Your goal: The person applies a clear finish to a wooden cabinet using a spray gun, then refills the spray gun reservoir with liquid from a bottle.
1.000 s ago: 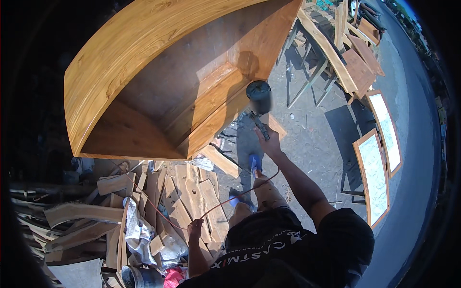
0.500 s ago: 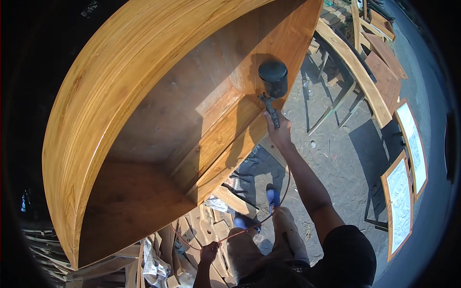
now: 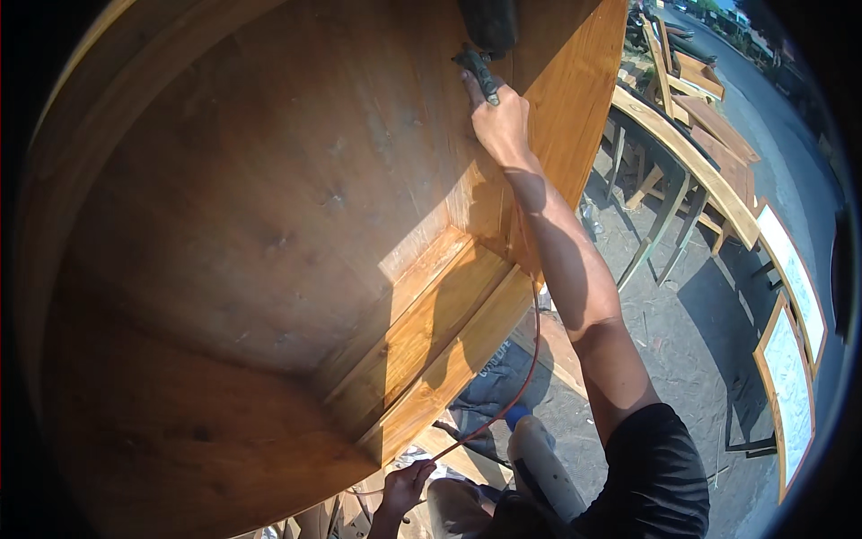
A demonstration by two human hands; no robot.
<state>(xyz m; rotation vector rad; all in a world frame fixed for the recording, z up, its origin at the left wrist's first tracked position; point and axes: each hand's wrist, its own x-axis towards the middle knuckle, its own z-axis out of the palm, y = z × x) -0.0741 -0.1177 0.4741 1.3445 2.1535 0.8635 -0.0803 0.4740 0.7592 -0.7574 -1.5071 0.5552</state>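
Note:
My right hand (image 3: 501, 121) is wrapped round a spray gun (image 3: 478, 74) with a dark cup (image 3: 490, 23) on top, partly cut off by the upper edge. It reaches inside a large brown wooden cabinet (image 3: 251, 198), close to its side panel. Low in the view, my left hand (image 3: 407, 485) is closed on a thin reddish hose (image 3: 503, 409). That hose runs up along the cabinet's front edge toward my right forearm, where part of it is hidden. Stepped wooden ledges (image 3: 440, 314) cross the cabinet's inner side, partly in sunlight.
To the right, a long curved board (image 3: 687, 162) rests on stands. Two framed panels with pale sheets (image 3: 790, 395) lean at the far right. Wooden pieces (image 3: 718, 130) are stacked farther back. Dark cloth (image 3: 489, 382) lies on the ground near my legs.
My right hand has moved up and deeper into the cabinet with the spray gun. My view has come closer to the cabinet. The left hand still holds the hose.

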